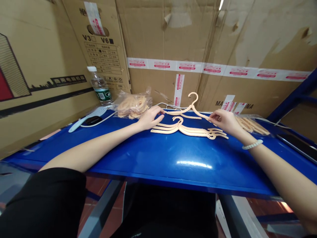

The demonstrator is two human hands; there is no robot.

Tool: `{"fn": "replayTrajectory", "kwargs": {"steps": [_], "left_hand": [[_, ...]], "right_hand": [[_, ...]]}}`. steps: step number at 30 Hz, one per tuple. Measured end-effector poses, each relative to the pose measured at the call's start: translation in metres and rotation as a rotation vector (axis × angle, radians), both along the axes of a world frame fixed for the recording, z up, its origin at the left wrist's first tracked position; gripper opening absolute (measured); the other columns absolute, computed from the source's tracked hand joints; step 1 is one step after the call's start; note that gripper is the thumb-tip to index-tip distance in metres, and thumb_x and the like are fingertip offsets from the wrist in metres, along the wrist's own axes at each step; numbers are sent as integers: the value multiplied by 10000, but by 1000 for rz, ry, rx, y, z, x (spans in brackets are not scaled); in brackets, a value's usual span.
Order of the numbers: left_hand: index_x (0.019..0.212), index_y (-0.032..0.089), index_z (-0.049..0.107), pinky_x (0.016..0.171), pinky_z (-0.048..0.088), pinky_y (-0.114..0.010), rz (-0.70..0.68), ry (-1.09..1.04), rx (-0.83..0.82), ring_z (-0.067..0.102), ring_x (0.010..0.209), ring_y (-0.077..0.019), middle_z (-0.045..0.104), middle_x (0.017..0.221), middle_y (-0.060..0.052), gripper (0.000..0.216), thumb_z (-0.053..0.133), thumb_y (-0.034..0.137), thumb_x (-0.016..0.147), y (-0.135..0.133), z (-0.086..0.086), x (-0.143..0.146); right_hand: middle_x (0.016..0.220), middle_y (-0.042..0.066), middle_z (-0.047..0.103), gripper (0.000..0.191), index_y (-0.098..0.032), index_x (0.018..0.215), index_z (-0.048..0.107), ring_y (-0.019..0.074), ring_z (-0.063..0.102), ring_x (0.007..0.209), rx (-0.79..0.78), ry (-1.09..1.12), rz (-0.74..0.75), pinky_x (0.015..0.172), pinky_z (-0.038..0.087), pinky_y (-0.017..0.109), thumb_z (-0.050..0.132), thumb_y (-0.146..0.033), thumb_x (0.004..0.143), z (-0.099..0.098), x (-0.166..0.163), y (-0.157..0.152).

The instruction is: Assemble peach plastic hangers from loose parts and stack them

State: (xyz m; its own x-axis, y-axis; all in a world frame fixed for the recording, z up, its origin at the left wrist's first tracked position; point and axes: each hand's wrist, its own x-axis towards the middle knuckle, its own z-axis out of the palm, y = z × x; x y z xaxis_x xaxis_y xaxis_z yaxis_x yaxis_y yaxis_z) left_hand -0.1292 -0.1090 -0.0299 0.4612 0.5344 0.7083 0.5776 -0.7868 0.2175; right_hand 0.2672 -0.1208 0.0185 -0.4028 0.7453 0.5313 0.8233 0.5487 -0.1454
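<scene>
A peach plastic hanger (pixel 190 107) is held just above the blue table (pixel 158 158), hook pointing up. My left hand (pixel 150 118) pinches its left arm end, and my right hand (pixel 224 120) pinches its right arm end. Below it, a small stack of matching hangers (pixel 190 129) lies flat on the table between my hands. A white bead bracelet (pixel 252 144) circles my right wrist.
A clear bag of peach plastic parts (pixel 133 105) lies at the back left, next to a water bottle (pixel 100 86) and a pale blue handled device (pixel 86 118). Another bag of hanger parts (pixel 252 125) lies at the right. Cardboard boxes (pixel 198 46) wall the back and left.
</scene>
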Motion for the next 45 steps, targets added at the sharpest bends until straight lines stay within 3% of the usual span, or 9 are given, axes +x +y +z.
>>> {"fn": "replayTrajectory", "kwargs": {"steps": [5, 12, 15, 19, 27, 31, 35, 41, 45], "left_hand": [[1334, 174, 520, 1108, 445, -484, 66, -83, 106, 531, 1302, -299, 573, 1345, -166, 383, 537, 299, 972, -22, 3, 19], [1311, 211, 584, 959, 541, -373, -36, -44, -30, 666, 1115, -240, 682, 1207, -111, 328, 384, 256, 1054, -33, -16, 33], [1267, 194, 610, 936, 548, -373, -29, -69, -30, 671, 1091, -245, 693, 1186, -112, 308, 402, 249, 1047, -31, -20, 33], [1247, 173, 618, 930, 544, -369, -46, -87, -31, 670, 1067, -245, 695, 1167, -118, 299, 412, 246, 1042, -29, -20, 32], [1262, 189, 603, 941, 535, -372, -41, -67, -49, 667, 1084, -250, 693, 1188, -113, 293, 432, 256, 1034, -29, -22, 32], [1257, 176, 604, 917, 533, -365, -46, -59, -35, 670, 1071, -250, 695, 1176, -117, 290, 433, 246, 1032, -29, -21, 32], [1255, 161, 604, 889, 534, -357, -37, -48, -11, 673, 1019, -243, 695, 1124, -116, 294, 435, 235, 1027, -29, -22, 32], [1250, 163, 609, 904, 534, -356, -49, -56, -10, 672, 1024, -237, 693, 1127, -115, 288, 441, 237, 1028, -30, -21, 32], [1247, 165, 609, 897, 531, -350, -60, -63, -10, 672, 1019, -230, 695, 1123, -108, 282, 435, 220, 1032, -31, -21, 31]], "right_hand": [[792, 67, 639, 237, -221, 854, 629, 216, 606, 665, 64, 46, 132, 635, 490, 335, 596, -442, 934, 11, -20, -23], [800, 64, 674, 299, -222, 856, 640, 211, 628, 678, -49, 79, 232, 637, 498, 323, 574, -499, 949, 12, -36, -33], [826, 73, 728, 308, -210, 945, 688, 238, 674, 732, -134, 70, 75, 672, 518, 334, 534, -476, 967, 13, -16, -19], [863, 109, 747, 275, -177, 970, 722, 283, 694, 784, -152, -205, -189, 683, 514, 354, 564, -402, 946, 0, 15, 7], [976, 190, 702, 352, -131, 873, 739, 275, 678, 779, -171, -456, -368, 714, 523, 356, 506, -363, 997, -32, 28, 29], [858, 134, 730, 223, -168, 764, 725, 262, 679, 754, -279, -337, -426, 642, 480, 315, 585, -254, 914, -29, 26, 30], [670, 75, 708, 233, -191, 644, 694, 243, 669, 658, -357, -272, -459, 552, 429, 301, 635, -232, 865, -22, 25, 28], [702, 52, 724, 148, -189, 679, 680, 213, 666, 658, -351, -66, -422, 544, 440, 278, 706, -229, 820, -8, 24, 20], [667, 23, 675, 102, -188, 856, 683, 167, 581, 526, -438, 337, -322, 471, 447, 268, 749, -198, 779, -6, 22, 14]]}}
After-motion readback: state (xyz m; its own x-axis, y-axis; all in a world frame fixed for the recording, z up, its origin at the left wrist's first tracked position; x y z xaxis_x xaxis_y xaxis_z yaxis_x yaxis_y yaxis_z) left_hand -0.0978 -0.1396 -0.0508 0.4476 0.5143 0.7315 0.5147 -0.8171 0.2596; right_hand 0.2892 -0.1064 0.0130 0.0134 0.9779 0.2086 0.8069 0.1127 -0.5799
